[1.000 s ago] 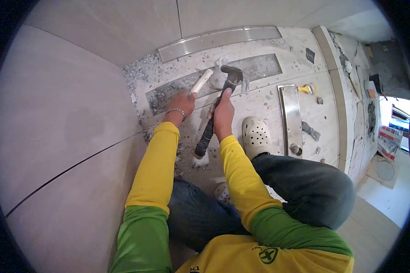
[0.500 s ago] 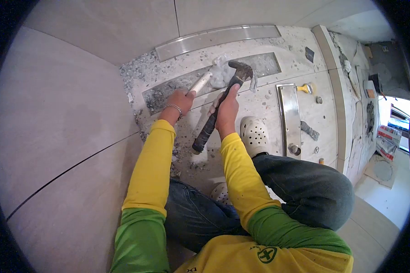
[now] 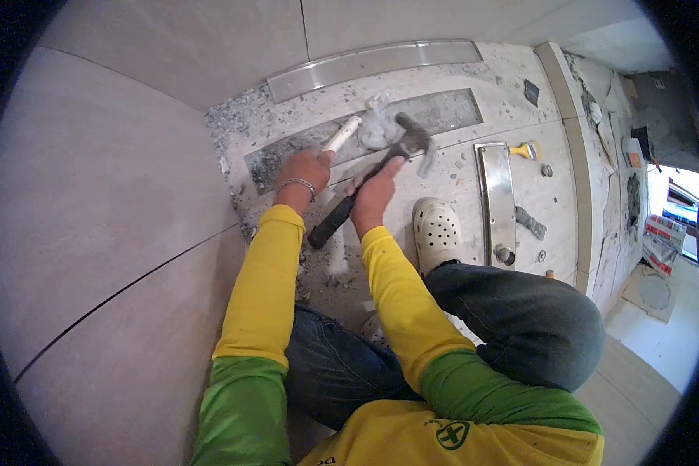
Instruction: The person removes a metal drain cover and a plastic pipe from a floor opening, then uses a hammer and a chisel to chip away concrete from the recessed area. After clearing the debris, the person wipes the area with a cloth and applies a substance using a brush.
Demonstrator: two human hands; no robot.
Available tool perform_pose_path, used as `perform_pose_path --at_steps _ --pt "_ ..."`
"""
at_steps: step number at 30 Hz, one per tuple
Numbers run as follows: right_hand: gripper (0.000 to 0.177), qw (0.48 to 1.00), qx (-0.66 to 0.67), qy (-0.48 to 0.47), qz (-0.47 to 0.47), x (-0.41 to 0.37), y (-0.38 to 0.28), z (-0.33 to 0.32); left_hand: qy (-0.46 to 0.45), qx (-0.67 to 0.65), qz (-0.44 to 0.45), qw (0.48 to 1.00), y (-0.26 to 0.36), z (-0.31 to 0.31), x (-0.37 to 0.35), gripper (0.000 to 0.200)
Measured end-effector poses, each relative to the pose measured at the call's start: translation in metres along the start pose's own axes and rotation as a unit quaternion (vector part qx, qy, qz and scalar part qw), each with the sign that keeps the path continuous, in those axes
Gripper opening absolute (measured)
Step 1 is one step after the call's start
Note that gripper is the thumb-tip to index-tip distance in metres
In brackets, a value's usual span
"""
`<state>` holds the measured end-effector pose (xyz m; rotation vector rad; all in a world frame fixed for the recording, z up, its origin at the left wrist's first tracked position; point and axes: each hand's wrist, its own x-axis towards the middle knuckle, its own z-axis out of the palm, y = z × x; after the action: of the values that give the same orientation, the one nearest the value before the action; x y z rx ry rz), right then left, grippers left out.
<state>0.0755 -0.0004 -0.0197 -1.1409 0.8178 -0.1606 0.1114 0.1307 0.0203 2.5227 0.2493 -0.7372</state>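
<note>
My left hand (image 3: 304, 172), with a chain bracelet at the wrist, is closed around a pale chisel-like tool (image 3: 343, 134). Its light end sticks up past my fingers, and its lower end is hidden. In my right hand (image 3: 376, 196) is a claw hammer (image 3: 332, 224) with a dark wrapped handle. The hammer's head, slightly blurred, is to the right of the pale tool and apart from it. Both hands are over a long recess (image 3: 450, 110) in the tiled floor, with rubble inside. A crumpled clear plastic bag (image 3: 377, 130) lies in the recess between tool and hammer head.
A long metal drain cover (image 3: 380, 64) lies along the wall. Near my shoe (image 3: 436, 233) is a metal channel (image 3: 498, 202) with a round outlet. A yellow-handled brush (image 3: 525, 151) and loose debris lie on the floor. A raised curb (image 3: 581, 171) runs along the right.
My right hand and the hammer have shifted left and slightly down, with the head lower. My left hand has stayed nearly in place around the pale tool.
</note>
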Motion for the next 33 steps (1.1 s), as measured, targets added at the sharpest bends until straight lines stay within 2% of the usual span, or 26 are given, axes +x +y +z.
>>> perform_pose_path --at_steps 2,3,5,6,7,9,10,11,13,15,17,18,20,21,23,26,28,31,33 --pt "0.068 0.968 -0.102 -0.08 0.216 -0.007 -0.005 0.007 0.003 -0.021 -0.017 1.0 -0.002 0.004 0.003 0.048" --pt "0.068 0.968 -0.102 -0.08 0.216 -0.01 -0.014 0.007 0.003 -0.021 -0.017 1.0 -0.004 0.006 0.004 0.048" --pt "0.069 0.968 -0.018 -0.092 0.232 -0.017 -0.034 0.002 -0.003 -0.035 -0.021 0.999 -0.007 0.008 0.006 0.049" --pt "0.07 0.979 -0.015 -0.059 0.195 -0.021 -0.037 0.003 -0.003 -0.034 -0.022 0.999 -0.008 0.008 0.007 0.049" --pt "0.07 0.979 -0.016 -0.057 0.197 -0.014 -0.023 0.0 -0.001 -0.033 -0.024 0.999 -0.009 0.009 0.007 0.05" --pt "0.07 0.999 0.025 0.016 0.034 -0.005 0.0 -0.002 -0.001 -0.032 -0.024 0.999 -0.01 0.013 0.007 0.05" --pt "0.071 0.997 -0.019 0.0 0.078 -0.004 0.003 0.0 -0.003 -0.034 -0.024 0.999 -0.011 0.013 0.01 0.05" --pt "0.071 0.997 -0.018 -0.001 0.075 0.002 0.001 -0.004 -0.005 -0.036 -0.025 0.999 -0.011 0.013 0.012 0.051" --pt "0.07 0.945 -0.127 -0.145 0.263 0.004 -0.03 -0.006 0.006 -0.032 -0.017 0.999 -0.011 0.013 0.009 0.051" --pt "0.069 0.95 -0.143 -0.152 0.231 0.0 -0.039 -0.004 0.019 -0.029 -0.01 0.999 -0.011 0.008 0.013 0.051" --pt "0.07 0.978 -0.079 -0.095 0.166 -0.002 -0.03 -0.008 0.022 -0.02 0.035 0.999 -0.017 0.008 0.009 0.052" --pt "0.069 0.978 -0.042 -0.092 0.184 -0.009 -0.042 -0.007 0.017 -0.019 0.034 0.999 -0.016 0.001 0.004 0.052" --pt "0.068 0.981 -0.024 -0.08 0.176 -0.008 -0.049 -0.005 -0.103 -0.11 0.037 0.988 -0.009 -0.022 -0.002 0.052" --pt "0.068 0.983 -0.005 -0.067 0.168 -0.006 -0.052 -0.005 -0.102 -0.111 0.038 0.988 -0.008 -0.018 0.003 0.052" --pt "0.068 0.988 -0.026 -0.063 0.137 0.006 -0.044 -0.01 0.012 -0.052 0.078 0.995 -0.013 0.001 0.016 0.052" --pt "0.069 0.989 0.0 -0.059 0.137 0.004 -0.055 -0.005 0.0 -0.029 0.042 0.999 -0.023 0.012 0.019 0.05" --pt "0.07 0.992 0.027 -0.069 0.099 0.002 -0.054 -0.006 0.008 -0.027 0.036 0.999 -0.024 0.017 0.016 0.05" --pt "0.07 0.99 0.092 -0.027 0.103 -0.004 -0.051 -0.004 0.015 -0.022 0.034 0.999 -0.016 0.009 0.013 0.049" --pt "0.07 0.99 0.109 -0.039 0.086 -0.011 -0.044 -0.005 0.01 -0.019 0.035 0.999 -0.011 0.006 0.01 0.049"
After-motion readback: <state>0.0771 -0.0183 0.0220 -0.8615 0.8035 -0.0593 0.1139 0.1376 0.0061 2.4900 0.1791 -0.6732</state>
